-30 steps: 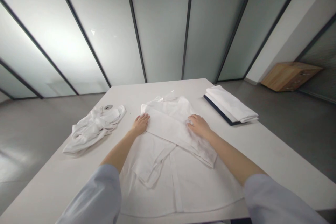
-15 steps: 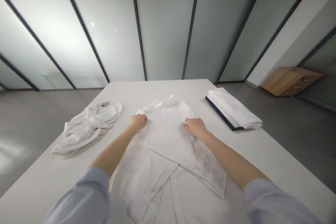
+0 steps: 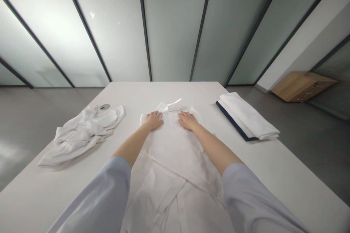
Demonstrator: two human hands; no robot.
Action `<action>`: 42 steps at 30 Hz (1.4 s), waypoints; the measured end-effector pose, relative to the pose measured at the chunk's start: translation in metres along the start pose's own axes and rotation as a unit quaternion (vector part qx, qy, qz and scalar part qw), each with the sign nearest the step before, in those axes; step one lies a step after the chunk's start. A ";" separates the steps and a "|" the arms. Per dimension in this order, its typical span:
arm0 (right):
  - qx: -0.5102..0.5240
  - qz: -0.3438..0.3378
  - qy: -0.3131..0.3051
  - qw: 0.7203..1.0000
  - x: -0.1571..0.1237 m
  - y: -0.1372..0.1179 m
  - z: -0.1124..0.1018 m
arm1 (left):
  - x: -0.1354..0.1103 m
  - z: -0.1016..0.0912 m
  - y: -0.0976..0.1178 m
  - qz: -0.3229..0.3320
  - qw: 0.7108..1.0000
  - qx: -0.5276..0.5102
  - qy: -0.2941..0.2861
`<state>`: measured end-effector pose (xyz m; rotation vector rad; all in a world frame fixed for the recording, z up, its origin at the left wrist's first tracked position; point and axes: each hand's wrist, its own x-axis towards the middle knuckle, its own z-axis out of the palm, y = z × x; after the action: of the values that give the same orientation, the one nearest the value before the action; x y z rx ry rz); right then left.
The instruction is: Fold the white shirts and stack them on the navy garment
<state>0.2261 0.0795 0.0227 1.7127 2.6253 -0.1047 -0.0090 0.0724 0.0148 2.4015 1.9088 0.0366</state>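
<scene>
White table point(image 3: 273, 167), frosted glass wall behind. Shirt point(image 3: 175, 149) lies flat mid-table, collar point(image 3: 171, 106) at the far end. Left hand point(image 3: 154, 120) and right hand point(image 3: 187, 120) both spread, palms flat on it just below the collar, gripping nothing. Reads as a smoothing step. Any further fold needs the layers kept aligned. Crumpled garment point(image 3: 82, 133) left, folded stack point(image 3: 248, 116) right.

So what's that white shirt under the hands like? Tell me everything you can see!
The white shirt looks like thin woven cotton, a little creased. Its collar points away from the person, and a strip with small buttons shows at the near end. It lies flat on the white table, partly folded, with one part laid slantwise across the front. The left hand and right hand rest palms down on it, just below the collar.
</scene>
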 end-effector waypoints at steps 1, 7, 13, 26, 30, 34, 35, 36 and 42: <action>-0.005 0.010 0.013 1.000 0.001 -0.003 -0.001 | 0.002 -0.002 0.000 -0.008 1.000 -0.005 0.007; 0.014 0.118 0.019 0.993 0.016 -0.009 -0.017 | 0.020 -0.014 -0.003 -0.133 0.990 -0.052 0.018; 0.024 0.166 0.043 0.985 0.040 0.004 -0.014 | 0.033 -0.019 -0.005 -0.140 0.990 -0.017 -0.008; 0.099 0.134 0.098 0.981 0.057 0.040 -0.005 | 0.042 -0.015 -0.023 -0.096 0.989 -0.083 0.081; 0.058 0.074 0.196 0.976 0.044 0.047 0.005 | 0.028 -0.010 -0.028 -0.032 0.992 -0.050 0.109; -0.001 0.005 0.189 0.982 0.029 0.054 0.011 | 0.006 -0.006 -0.027 0.084 0.990 0.018 0.113; -0.005 0.002 0.185 0.983 0.027 0.054 0.011 | 0.002 -0.006 -0.026 0.099 0.988 0.030 0.114; -0.004 0.001 0.186 0.982 0.025 0.054 0.011 | -0.001 -0.007 -0.025 0.105 0.987 0.038 0.118; 0.048 -0.047 0.211 0.975 0.026 0.030 0.008 | -0.009 -0.015 -0.007 0.141 0.982 -0.012 0.124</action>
<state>0.2422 0.1150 0.0121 1.8123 3.0458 0.1531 -0.0183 0.0661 0.0291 2.7424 1.6193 0.3900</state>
